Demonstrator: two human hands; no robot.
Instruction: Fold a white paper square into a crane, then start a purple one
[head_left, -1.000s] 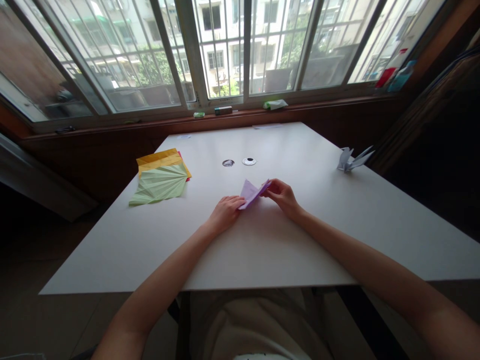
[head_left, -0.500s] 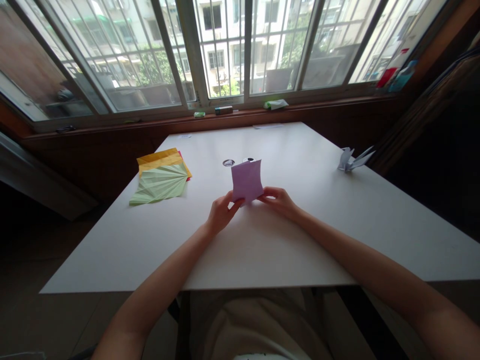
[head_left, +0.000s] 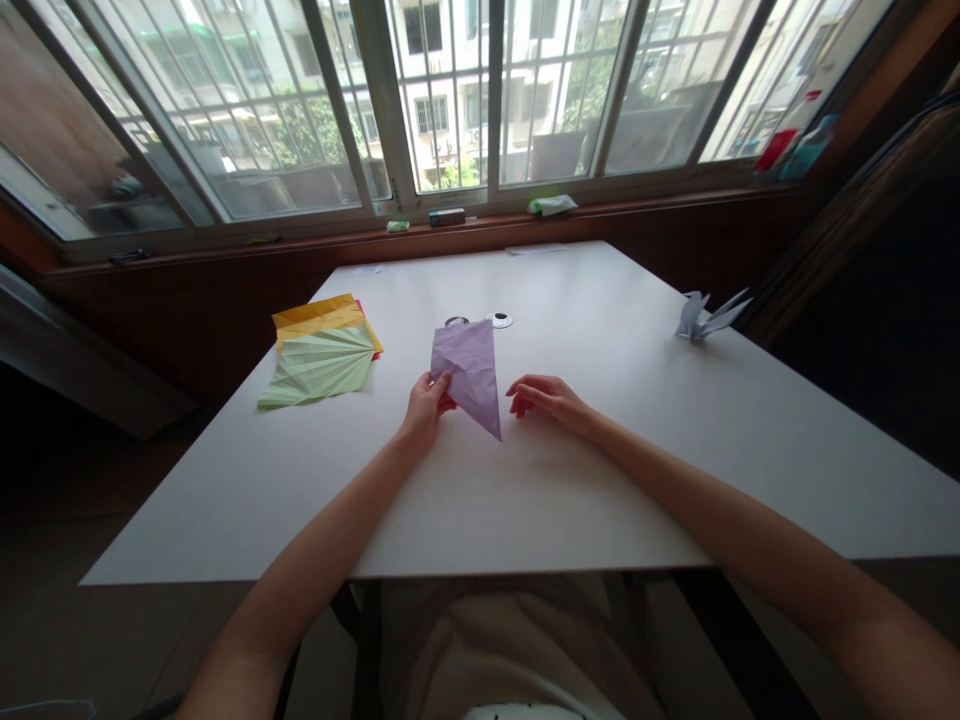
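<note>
A folded sheet of purple origami paper (head_left: 472, 370) is pinched by its left edge in my left hand (head_left: 427, 405), thumb on top. Its lower corner points down toward me, and creases run across its face. My right hand (head_left: 546, 395) is just right of the paper, apart from it, with fingers loosely bent and nothing in them. Behind the paper on the white table (head_left: 600, 480) lie a round black-and-white piece (head_left: 500, 319) and a small dark ring-like item (head_left: 456, 321), partly hidden by the paper.
Pleated green paper (head_left: 319, 368) overlaps yellow paper (head_left: 315, 315) at the table's left. A folded grey-white paper crane (head_left: 701, 320) stands near the right edge. On the sill beyond are a small box (head_left: 448, 217) and a green-and-white packet (head_left: 551, 205).
My right hand has let go of the purple paper. My left hand has shifted slightly left with it, and the paper has turned, showing a pointed lower corner.
</note>
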